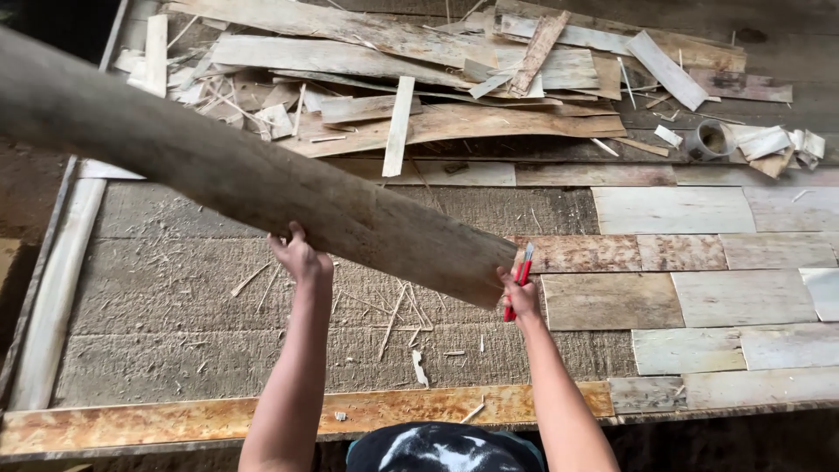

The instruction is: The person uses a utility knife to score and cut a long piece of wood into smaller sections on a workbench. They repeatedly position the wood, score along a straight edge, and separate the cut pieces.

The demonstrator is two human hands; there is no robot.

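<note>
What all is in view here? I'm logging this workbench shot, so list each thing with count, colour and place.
veneer sheet: one, grey-brown, long, held up across left and centre
utility knife: one, red, in right hand
veneer scrap pile: many, pale to brown, far side
tape roll: one, grey, far right
veneer patches: several, whitish and reddish, laid flat at right
workbench: one, grey, splinter-strewn
left hand: gripping the sheet's lower edge
right hand: at the sheet's end, holding the knife

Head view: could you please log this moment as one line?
left hand: grips long pale wooden veneer sheet | right hand: holds sheet end, red-handled cutter | below: patchwork veneer bed | far: scrap pile
</note>
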